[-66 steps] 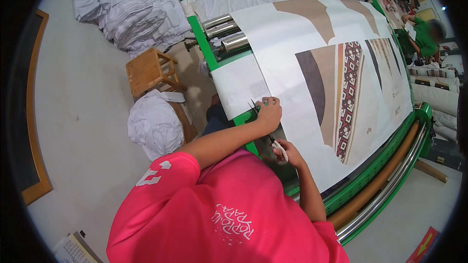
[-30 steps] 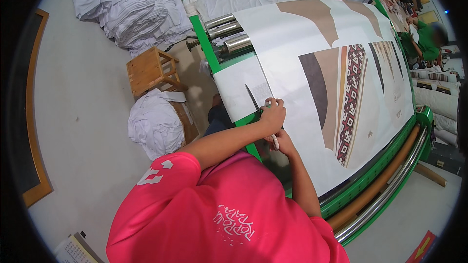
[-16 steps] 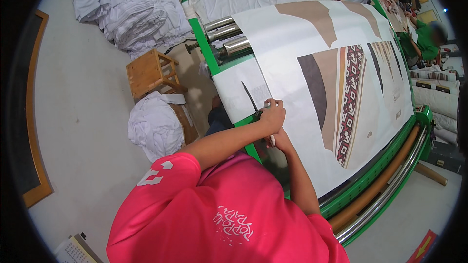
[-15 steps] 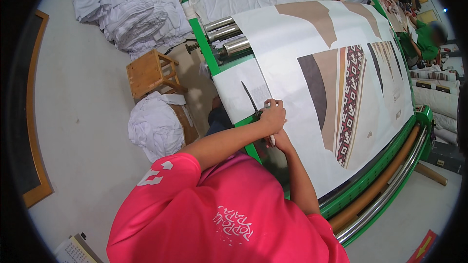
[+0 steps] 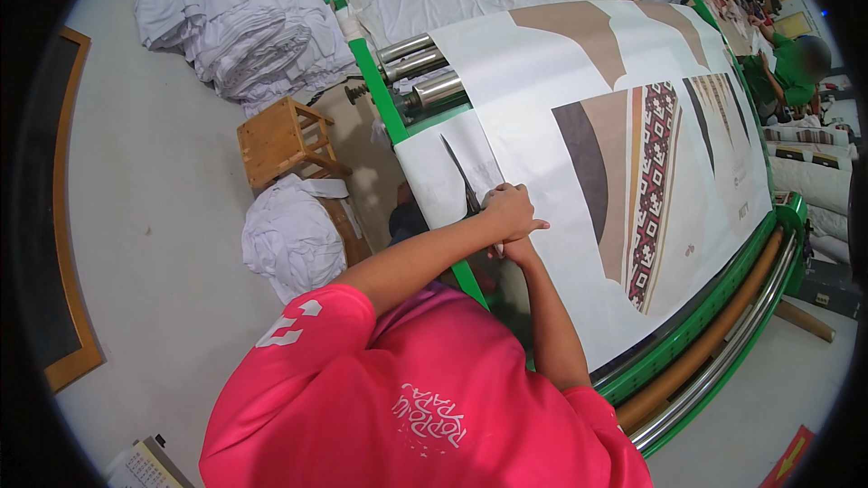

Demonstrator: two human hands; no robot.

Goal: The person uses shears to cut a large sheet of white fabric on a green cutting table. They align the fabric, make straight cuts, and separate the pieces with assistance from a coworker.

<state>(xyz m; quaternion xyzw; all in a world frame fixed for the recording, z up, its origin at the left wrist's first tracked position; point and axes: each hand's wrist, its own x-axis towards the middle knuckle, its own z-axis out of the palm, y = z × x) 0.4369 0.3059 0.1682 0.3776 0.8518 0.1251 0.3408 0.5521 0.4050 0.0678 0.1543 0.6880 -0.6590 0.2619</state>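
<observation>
A wide white sheet [image 5: 542, 163] printed with brown shapes and a patterned band lies over the green-framed machine. My left hand [image 5: 513, 210] is palm down at the sheet's near left part, fingers curled on its edge and thumb stretched out to the right. Below it, partly covered by the left wrist, my right hand [image 5: 517, 250] is closed around the handles of a pair of scissors. The dark scissor blades [image 5: 459, 167] point away and left over a white flap [image 5: 429, 172] of the sheet. The handles are mostly hidden.
Metal rollers [image 5: 418, 63] sit inside the green frame [image 5: 380, 95] at its left. A wooden stool [image 5: 278, 143] and white cloth bundle [image 5: 294, 235] stand left, with a heap of white cloth [image 5: 244, 27] behind. A person in green [image 5: 796, 72] is at far right.
My left thumb has stretched out to the right. The scissors have shifted slightly, their blades now lower over the white flap. My right hand stays under the left wrist.
</observation>
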